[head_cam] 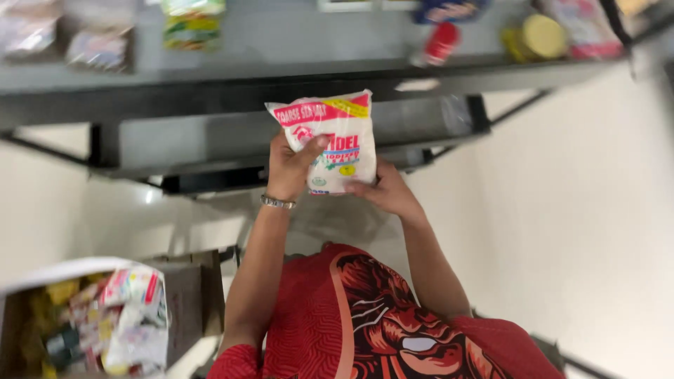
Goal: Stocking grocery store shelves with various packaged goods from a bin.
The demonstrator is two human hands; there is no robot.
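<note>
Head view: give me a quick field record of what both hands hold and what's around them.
held item: white plastic pouch with red band, upright
left hand: grips pouch's left edge, thumb across front
right hand: supports lower right corner
wrist: metal bracelet
ahead: grey shelf with packets, yellow-lidded jar
lower left: cardboard box of packets

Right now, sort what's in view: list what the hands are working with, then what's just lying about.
In hand:
- white bag of salt with a red band, held between left hand and right hand, in front of the grey metal shelf

Lying about:
- yellow-lidded jar and red-capped bottle on the shelf
- cardboard box of mixed packets on the floor, lower left
</note>
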